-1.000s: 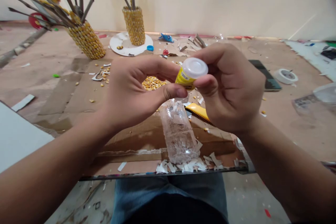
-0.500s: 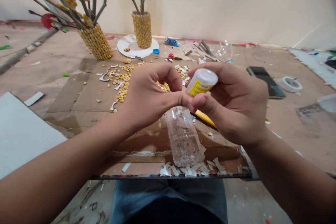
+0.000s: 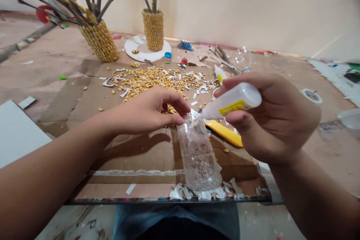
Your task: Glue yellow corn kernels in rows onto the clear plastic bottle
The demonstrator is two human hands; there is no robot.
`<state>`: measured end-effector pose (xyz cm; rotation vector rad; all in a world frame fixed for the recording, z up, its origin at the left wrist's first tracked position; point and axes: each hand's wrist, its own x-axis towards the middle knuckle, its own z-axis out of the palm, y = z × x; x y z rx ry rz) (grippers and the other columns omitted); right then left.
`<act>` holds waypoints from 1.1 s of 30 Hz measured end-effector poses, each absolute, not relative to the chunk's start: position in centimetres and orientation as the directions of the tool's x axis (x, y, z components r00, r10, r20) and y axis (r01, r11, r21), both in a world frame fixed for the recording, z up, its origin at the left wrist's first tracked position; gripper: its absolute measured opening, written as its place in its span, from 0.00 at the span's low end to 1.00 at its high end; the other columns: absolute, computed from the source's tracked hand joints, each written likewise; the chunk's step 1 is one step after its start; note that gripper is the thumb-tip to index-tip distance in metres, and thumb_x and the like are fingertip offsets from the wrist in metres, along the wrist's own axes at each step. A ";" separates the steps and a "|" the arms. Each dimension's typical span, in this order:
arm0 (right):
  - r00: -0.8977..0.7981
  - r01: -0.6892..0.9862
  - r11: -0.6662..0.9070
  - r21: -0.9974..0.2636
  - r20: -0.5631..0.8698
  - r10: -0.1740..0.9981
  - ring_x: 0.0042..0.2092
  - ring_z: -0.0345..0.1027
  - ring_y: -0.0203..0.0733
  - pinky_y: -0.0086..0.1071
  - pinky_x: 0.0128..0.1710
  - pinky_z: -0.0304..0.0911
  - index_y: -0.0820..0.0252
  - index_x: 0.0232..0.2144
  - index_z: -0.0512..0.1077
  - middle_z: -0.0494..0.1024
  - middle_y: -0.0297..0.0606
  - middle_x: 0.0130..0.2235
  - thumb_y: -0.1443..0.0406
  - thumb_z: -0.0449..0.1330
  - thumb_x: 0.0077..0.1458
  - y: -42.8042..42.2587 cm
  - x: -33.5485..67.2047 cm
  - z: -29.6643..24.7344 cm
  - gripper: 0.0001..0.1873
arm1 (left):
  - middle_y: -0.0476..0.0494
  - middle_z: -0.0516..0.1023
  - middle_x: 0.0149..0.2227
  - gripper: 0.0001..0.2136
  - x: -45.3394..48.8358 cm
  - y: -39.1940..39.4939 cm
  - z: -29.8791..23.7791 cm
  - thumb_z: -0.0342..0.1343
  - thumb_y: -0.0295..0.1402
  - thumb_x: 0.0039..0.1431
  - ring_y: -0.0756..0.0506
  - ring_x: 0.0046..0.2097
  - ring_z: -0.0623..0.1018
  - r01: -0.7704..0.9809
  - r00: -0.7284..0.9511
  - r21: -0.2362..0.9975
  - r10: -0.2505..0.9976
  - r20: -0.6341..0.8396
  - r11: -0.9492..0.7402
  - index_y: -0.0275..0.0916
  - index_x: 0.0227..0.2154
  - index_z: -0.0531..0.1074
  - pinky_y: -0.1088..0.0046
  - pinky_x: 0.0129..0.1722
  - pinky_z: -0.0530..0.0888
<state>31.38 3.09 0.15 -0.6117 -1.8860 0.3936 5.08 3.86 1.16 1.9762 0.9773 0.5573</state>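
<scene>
My right hand (image 3: 270, 120) is wrapped round a small white glue bottle (image 3: 233, 102) with a yellow label, tipped so its nozzle points down-left at the top of a clear plastic bottle (image 3: 198, 155) lying on the cardboard. My left hand (image 3: 149, 110) rests at the clear bottle's top end, thumb and fingertips pinched together; what they hold is too small to see. A heap of corn kernels (image 3: 152, 78) lies just beyond my left hand. A yellow-handled cutter (image 3: 223, 133) lies under my right hand.
Two kernel-covered vases with twigs (image 3: 101, 41) (image 3: 153, 30) stand at the back, one on a white plate (image 3: 135, 47). Paper scraps (image 3: 197, 191) line the cardboard's near edge. A tape roll (image 3: 311, 95) lies right, a white board (image 3: 17, 131) left.
My hands came apart and lowered. The glue bottle turned from upright to nozzle-down over the clear bottle. My left hand dropped to the clear bottle's top, uncovering the kernel heap.
</scene>
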 end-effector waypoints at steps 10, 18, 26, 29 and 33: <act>-0.234 0.184 0.798 -0.574 0.763 0.602 0.33 0.78 0.49 0.41 0.26 0.74 0.46 0.56 0.82 0.87 0.39 0.41 0.61 0.74 0.58 2.4 31.6 1.1 0.23 | 0.44 0.89 0.39 0.06 4.9 3.6 1.2 0.67 0.27 0.61 0.44 0.41 0.87 0.273 0.524 0.926 0.847 0.084 -0.261 0.41 0.40 0.84 0.69 0.43 0.84; -0.112 0.257 0.772 -0.581 0.776 0.621 0.40 0.79 0.51 0.43 0.33 0.77 0.50 0.53 0.84 0.87 0.44 0.44 0.63 0.73 0.59 1.0 31.6 2.1 0.19 | 0.43 0.89 0.40 0.04 4.6 3.0 2.6 0.69 0.29 0.62 0.45 0.42 0.85 0.238 0.388 0.905 0.888 0.245 -0.353 0.42 0.39 0.85 0.68 0.45 0.84; -0.257 0.183 0.901 -0.394 0.865 0.431 0.43 0.83 0.47 0.39 0.37 0.81 0.54 0.59 0.81 0.88 0.42 0.46 0.70 0.73 0.57 2.7 32.5 2.2 0.28 | 0.43 0.89 0.38 0.08 4.2 2.7 2.9 0.68 0.25 0.61 0.45 0.41 0.85 0.222 0.368 0.887 0.877 0.309 -0.406 0.42 0.40 0.88 0.69 0.45 0.82; -0.335 0.121 0.927 -0.356 0.864 0.375 0.47 0.83 0.42 0.34 0.40 0.82 0.57 0.63 0.78 0.88 0.40 0.49 0.74 0.71 0.55 3.4 32.9 2.4 0.32 | 0.44 0.89 0.38 0.10 4.1 2.7 2.9 0.67 0.23 0.60 0.46 0.40 0.85 0.208 0.372 0.884 0.870 0.324 -0.419 0.43 0.40 0.88 0.70 0.44 0.81; -0.394 0.079 0.932 -0.354 0.848 0.355 0.52 0.82 0.37 0.29 0.47 0.82 0.59 0.64 0.76 0.87 0.38 0.53 0.78 0.70 0.54 3.7 33.1 2.4 0.36 | 0.45 0.89 0.37 0.11 4.1 2.7 3.1 0.66 0.22 0.60 0.47 0.39 0.84 0.207 0.370 0.886 0.872 0.321 -0.415 0.43 0.39 0.88 0.71 0.43 0.80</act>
